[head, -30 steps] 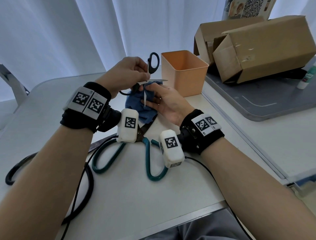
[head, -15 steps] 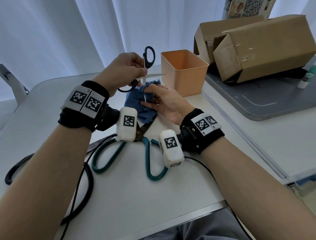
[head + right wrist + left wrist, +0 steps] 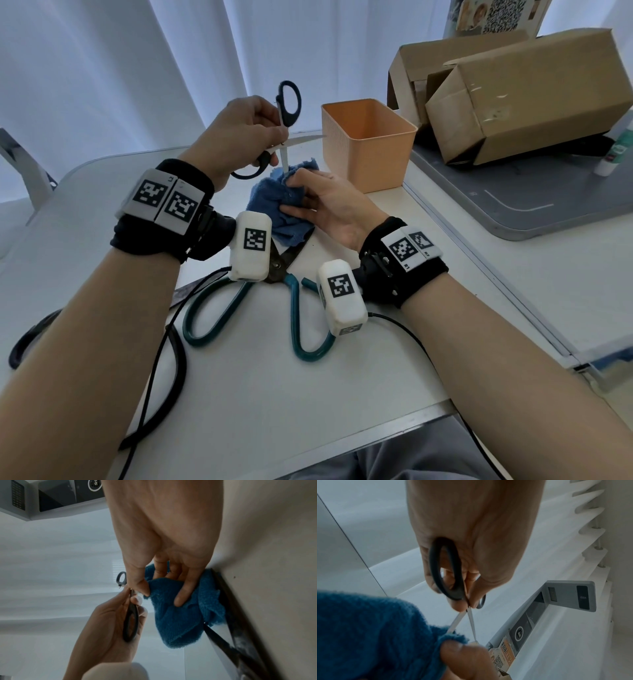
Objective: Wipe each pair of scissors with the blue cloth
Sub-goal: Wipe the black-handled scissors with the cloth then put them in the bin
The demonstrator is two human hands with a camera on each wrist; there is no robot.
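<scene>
White curtains hang behind a white table [image 3: 308,394] w/ lots of stuff on it. Left hand [image 3: 236,137] is up over the table, fingers curled round the handles of the small black scissors [image 3: 286,113], pinching them near the middle; the blades are spread apart, one pointing down into the blue cloth [image 3: 274,205], one pointing right toward the orange bin [image 3: 368,150]. From the left wrist view you see a black loop against the palm & both thin blades, one going into the cloth. Right hand [image 3: 325,205] is low, just in front of the bin, thumb & fingers bunched on the blue cloth, squeezing it round the down blade. Cloth sits partly on the big teal scissors [image 3: 294,329], which lie flat on the table near the person, blades under the cloth, handles toward the body. Another dark pair [image 3: 30,335] lies at the left edge, only partly seen. Black cables [image 3: 161,377] run from the wrist cams. Cardboard boxes [image 3: 513,96] sit on a gray tray [image 3: 534,212] to the right, well apart from the hands.
</scene>
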